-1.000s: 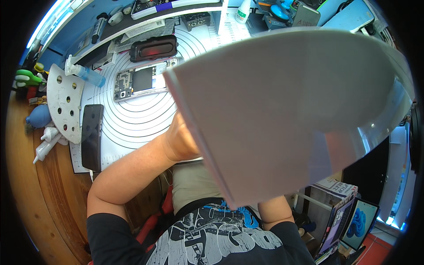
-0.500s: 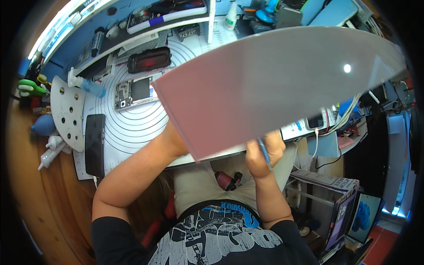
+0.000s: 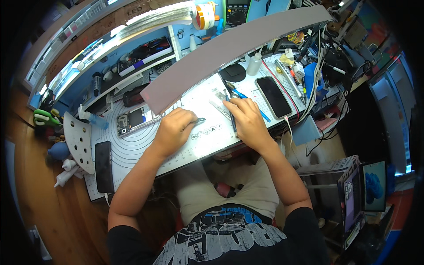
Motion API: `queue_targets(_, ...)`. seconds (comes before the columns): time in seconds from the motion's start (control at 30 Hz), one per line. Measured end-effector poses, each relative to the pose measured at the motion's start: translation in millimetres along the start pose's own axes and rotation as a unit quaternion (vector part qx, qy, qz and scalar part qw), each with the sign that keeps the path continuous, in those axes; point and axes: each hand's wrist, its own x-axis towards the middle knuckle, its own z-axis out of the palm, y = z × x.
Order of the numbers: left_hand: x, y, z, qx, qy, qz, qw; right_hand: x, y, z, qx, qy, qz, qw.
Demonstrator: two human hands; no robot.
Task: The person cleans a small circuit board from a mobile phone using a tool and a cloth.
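Note:
My left hand (image 3: pixel 174 129) is closed in a pinch over the white work mat (image 3: pixel 176 152). Between its fingertips is a small dark flat piece (image 3: pixel 201 120), too small to identify. My right hand (image 3: pixel 247 118) curls around a slim dark pen-like tool (image 3: pixel 233 123), held nearly upright against the mat. Just left of that tool lies a silver strip with holes (image 3: pixel 219 109). Blue-handled pliers or tweezers (image 3: pixel 240 94) rest beyond my right knuckles. An opened phone (image 3: pixel 136 120) with bare circuitry sits to the left of my left hand.
A long pinkish-grey panel (image 3: pixel 229 48) hangs over the bench above my hands. Right of them lies a black-screened phone (image 3: pixel 274 98) with a white cable plugged in. Another dark phone (image 3: pixel 104 165) lies at the mat's left edge, near a perforated holder (image 3: pixel 79 142).
The overhead panel covers less of the view, showing more bench. Both hands now show above the mat; my left was hidden. My right hand has moved from the front edge onto the mat.

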Motion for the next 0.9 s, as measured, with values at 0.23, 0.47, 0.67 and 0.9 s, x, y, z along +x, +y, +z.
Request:
queue_targets(0.23,3.2,14.3,-2.7,-0.197,-0.001,-0.18,0.964,-6.8,0.0,-13.0,0.093,0.113,0.017,0.989)
queue_targets(0.47,4.5,0.8,-4.7,-0.452,0.028,-0.274,0.849,18.4,24.6,-39.4,0.044,0.114,0.166,0.979)
queue_targets(0.67,4.8,-1.5,-11.0,-0.466,0.042,-0.298,0.832,17.8,37.2,-21.7,-0.064,0.02,0.152,0.986)
queue_targets(0.9,7.1,2.4,-5.0,-0.137,0.006,-0.222,0.965,50.6,86.6,-16.1,-0.046,0.142,0.213,0.966)
